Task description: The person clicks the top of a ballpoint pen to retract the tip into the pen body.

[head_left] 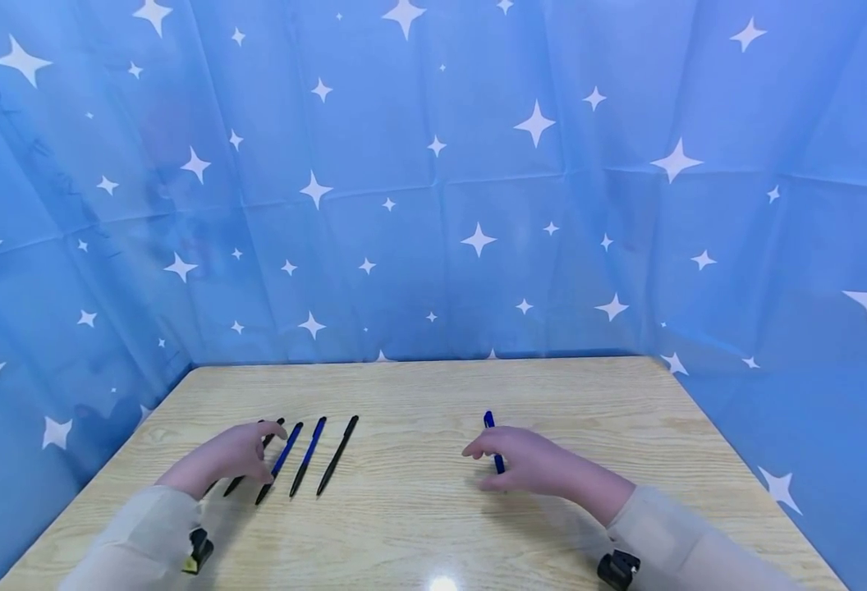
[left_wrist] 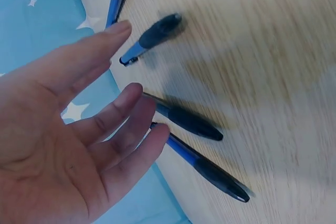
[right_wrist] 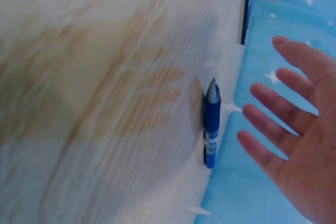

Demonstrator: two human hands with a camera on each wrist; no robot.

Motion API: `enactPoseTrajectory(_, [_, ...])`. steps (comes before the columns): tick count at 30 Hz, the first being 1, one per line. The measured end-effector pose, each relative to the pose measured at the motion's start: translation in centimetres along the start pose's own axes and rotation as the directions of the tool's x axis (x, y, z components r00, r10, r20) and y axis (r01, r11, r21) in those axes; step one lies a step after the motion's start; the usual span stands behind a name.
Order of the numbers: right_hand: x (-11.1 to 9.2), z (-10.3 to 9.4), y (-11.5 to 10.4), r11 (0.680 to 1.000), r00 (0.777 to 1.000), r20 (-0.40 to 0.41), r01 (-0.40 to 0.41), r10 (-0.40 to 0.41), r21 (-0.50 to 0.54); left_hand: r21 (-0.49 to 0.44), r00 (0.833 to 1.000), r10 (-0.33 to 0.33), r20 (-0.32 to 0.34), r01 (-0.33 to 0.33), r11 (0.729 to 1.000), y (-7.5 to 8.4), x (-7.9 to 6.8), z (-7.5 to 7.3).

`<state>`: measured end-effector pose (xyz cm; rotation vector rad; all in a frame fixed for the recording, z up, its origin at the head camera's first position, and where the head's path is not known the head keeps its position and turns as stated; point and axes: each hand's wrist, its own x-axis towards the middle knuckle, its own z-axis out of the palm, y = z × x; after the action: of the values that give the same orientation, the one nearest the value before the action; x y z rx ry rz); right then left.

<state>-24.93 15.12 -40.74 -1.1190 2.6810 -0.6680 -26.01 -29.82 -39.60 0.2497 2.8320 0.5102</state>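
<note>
On the left side of the table lies a row of several slim pens, side by side and slanted. A black pen (head_left: 337, 456) is at its right end, then a blue-and-black pen (head_left: 309, 455) and another blue-and-black pen (head_left: 282, 462). My left hand (head_left: 237, 454) hovers over the left end of the row, fingers spread and gripping nothing, partly hiding the pens there. To the right, one blue pen (right_wrist: 212, 116) with a silver tip lies alone. Above it in the head view, my right hand (head_left: 525, 462) covers its middle; the right wrist view shows those fingers apart and holding nothing.
The light wood-grain table (head_left: 419, 525) has a blue curtain with white stars (head_left: 433, 230) behind it and along both sides. Dark wrist cameras sit under the left sleeve (head_left: 138, 538) and the right sleeve (head_left: 677, 533).
</note>
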Motion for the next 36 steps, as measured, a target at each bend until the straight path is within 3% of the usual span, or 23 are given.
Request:
enactPoseTrajectory(4, [0.3,0.2,-0.3,1.0,1.0,0.005,0.01,-0.01,0.0,-0.004,0.999,0.021,0.045,-0.02,1.0,0.6,0.1,0.3])
enactPoseTrajectory(12, [0.7,0.6,-0.6,0.999,0.999,0.014,0.033,-0.033,0.021,-0.052,0.993,0.007,0.115,-0.001,0.999,0.5,0.7,0.9])
enactPoseTrajectory(25, [0.8,0.9,-1.0,0.999,0.999,0.031,0.04,-0.041,0.03,-0.182,0.991,-0.03,0.13,0.053,0.982,0.1,0.9,1.1])
enactPoseTrajectory(29, [0.7,0.7,-1.0,0.999,0.999,0.029,0.027,-0.028,0.021,-0.153,0.993,-0.035,0.113,0.052,0.987,0.4,0.8,1.1])
enactPoseTrajectory(36, [0.5,0.2,-1.0,1.0,1.0,0.023,0.019,-0.019,0.019,-0.11,0.984,-0.13,0.125,0.144,0.983,1.4,0.9,1.1])
